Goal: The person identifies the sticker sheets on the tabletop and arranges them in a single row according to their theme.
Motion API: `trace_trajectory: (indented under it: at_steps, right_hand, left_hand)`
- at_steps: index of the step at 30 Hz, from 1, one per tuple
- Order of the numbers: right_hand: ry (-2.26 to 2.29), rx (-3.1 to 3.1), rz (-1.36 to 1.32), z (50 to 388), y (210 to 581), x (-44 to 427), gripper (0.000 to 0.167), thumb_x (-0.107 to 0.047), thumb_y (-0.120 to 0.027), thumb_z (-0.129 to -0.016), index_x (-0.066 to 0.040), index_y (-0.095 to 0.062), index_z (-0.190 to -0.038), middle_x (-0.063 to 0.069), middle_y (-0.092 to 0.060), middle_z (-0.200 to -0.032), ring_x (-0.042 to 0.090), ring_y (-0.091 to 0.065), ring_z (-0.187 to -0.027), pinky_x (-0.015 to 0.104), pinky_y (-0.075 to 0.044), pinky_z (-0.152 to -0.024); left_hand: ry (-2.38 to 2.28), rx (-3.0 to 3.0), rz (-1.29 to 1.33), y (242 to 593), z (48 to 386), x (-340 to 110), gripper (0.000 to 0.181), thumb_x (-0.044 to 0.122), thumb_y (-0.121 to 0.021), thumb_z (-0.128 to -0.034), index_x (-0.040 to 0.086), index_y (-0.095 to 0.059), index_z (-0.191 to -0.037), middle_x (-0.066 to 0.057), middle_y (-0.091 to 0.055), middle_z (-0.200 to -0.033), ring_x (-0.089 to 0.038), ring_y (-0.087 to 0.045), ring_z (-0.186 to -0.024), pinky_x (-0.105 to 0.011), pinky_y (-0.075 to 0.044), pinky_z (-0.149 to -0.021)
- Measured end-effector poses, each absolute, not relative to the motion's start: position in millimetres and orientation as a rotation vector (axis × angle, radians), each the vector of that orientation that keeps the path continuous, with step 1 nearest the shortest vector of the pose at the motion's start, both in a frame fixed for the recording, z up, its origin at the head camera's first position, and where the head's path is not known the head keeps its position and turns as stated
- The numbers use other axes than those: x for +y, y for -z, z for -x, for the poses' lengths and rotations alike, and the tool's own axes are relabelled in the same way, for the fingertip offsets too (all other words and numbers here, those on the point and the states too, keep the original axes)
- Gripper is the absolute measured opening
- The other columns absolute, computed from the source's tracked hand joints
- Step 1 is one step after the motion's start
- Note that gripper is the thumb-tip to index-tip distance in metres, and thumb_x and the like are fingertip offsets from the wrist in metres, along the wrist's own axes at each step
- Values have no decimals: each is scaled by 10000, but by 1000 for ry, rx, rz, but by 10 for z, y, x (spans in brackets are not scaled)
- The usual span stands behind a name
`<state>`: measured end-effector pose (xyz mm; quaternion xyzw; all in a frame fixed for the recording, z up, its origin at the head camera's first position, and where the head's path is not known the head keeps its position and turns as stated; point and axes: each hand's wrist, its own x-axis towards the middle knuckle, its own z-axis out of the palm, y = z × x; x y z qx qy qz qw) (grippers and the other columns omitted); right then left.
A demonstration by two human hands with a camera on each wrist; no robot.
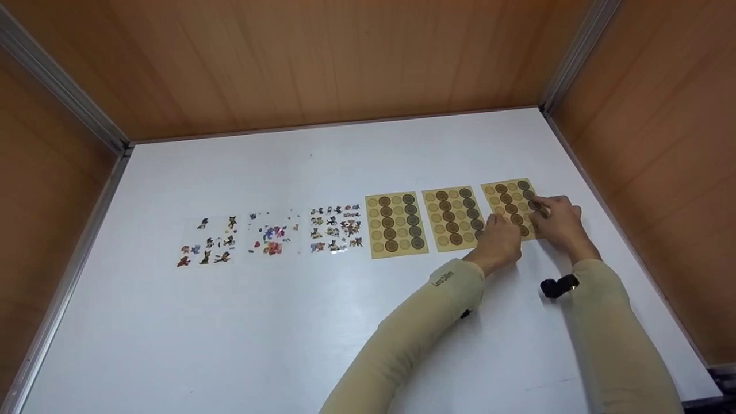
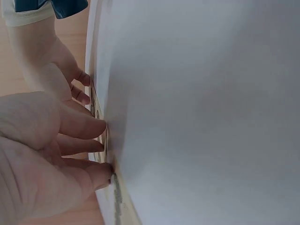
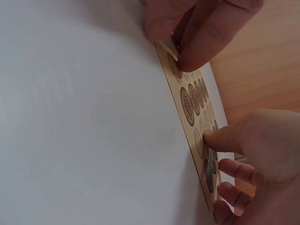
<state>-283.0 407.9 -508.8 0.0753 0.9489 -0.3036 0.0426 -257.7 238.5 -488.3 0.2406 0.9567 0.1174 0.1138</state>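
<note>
Both hands are at the rightmost tan sticker sheet [image 1: 510,202], printed with columns of dark and pale round designs. The left hand [image 1: 497,244] pinches its near left part with thumb and fingertips, partly covering the neighbouring sheet's right edge in the head view. The right hand [image 1: 559,224] holds the sheet's right side. In the right wrist view its thumb [image 3: 222,139] lies on top while the other fingers [image 3: 234,194] curl at the edge. The sheet lies nearly flat; fingers hide its right edge. In the left wrist view only a thin strip shows beside the left hand [image 2: 51,150].
Two matching tan sheets, a middle one [image 1: 445,221] and a left one [image 1: 380,233], lie in the row. Farther left are three clear sheets with small colourful cartoon figures [image 1: 336,229] [image 1: 273,233] [image 1: 208,244]. Wooden panels [image 1: 322,63] enclose the white table [image 1: 230,339].
</note>
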Motion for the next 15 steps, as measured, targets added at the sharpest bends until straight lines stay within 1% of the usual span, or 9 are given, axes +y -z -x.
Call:
trace_trajectory:
  at_steps: [2,4,6,12,15]
  right_hand:
    - [935,2899,-226,2831,5090,4072,511,-134,-569,-1012,33,-455,-1481,372,-323,-1460,566,-292,-1270,641,-323,-1034]
    - [942,2901,-216,2833,5092,4071,505,-135,-572,-1011,33,-466,-1475,369,-325,-1458,565,-292,-1268,637,-325,-1022]
    - [949,2906,-207,2833,5088,4072,501,-141,-579,-1010,36,-476,-1468,366,-325,-1456,565,-292,-1267,635,-325,-1016]
    - [939,2952,-154,2830,5113,4075,467,-138,-587,-1011,77,-511,-1419,368,-367,-1415,566,-320,-1248,629,-313,-1000]
    - [934,2948,-165,2818,5121,4074,464,-137,-586,-1015,81,-510,-1418,367,-365,-1413,568,-318,-1247,636,-316,-1003]
  left_hand:
    - [-307,2804,-721,4871,2573,2376,182,255,-640,-996,168,-761,-1102,-11,-653,-1233,-152,-492,-1226,-233,-463,-1014]
    - [-264,2812,-751,4862,2581,2363,183,253,-631,-1004,172,-761,-1103,-10,-681,-1186,-165,-524,-1203,-246,-497,-979]
    - [-244,2811,-765,4856,2591,2354,188,251,-627,-1007,175,-760,-1116,-16,-684,-1182,-175,-536,-1193,-254,-528,-939]
    - [-204,2810,-793,4871,2623,2343,181,259,-631,-1005,189,-763,-1107,26,-689,-1160,-162,-545,-1203,-258,-548,-918]
    - [-170,2811,-820,4891,2624,2343,189,273,-620,-1013,193,-761,-1111,31,-691,-1155,-154,-553,-1190,-249,-541,-925]
